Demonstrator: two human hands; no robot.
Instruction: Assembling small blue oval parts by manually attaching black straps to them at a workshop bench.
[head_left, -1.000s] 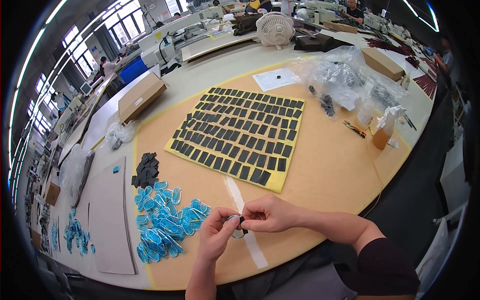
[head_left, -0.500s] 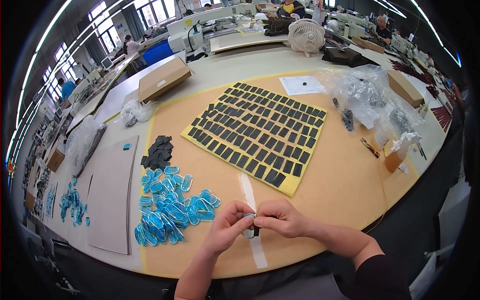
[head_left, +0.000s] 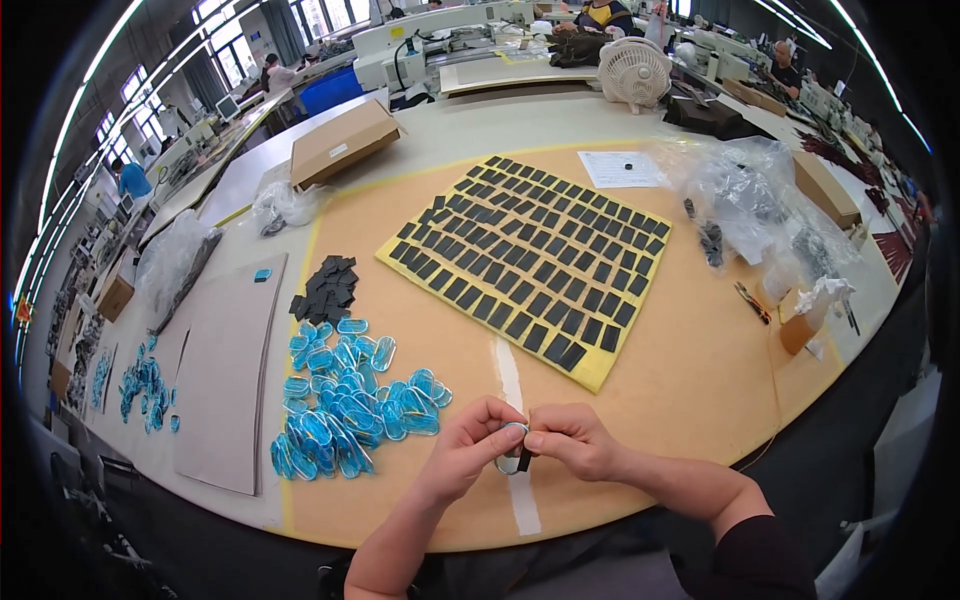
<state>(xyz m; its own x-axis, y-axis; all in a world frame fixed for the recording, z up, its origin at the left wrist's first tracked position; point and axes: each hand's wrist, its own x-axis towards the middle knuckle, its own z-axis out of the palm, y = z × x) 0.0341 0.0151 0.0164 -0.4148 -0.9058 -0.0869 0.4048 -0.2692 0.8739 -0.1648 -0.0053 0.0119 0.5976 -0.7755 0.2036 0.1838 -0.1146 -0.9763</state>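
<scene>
At the table edge, both hands on one small piece.
Left hand point(head_left: 468, 450) and right hand point(head_left: 570, 440) pinch an oval tag point(head_left: 511, 450) together, blue pile point(head_left: 345, 405) just left.

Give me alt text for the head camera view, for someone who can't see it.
Two hands, left hand and right hand, pinch a small oval piece together over a tan table. A pile of blue oval pieces lies to the left, a yellow sheet of black patches beyond.
</scene>
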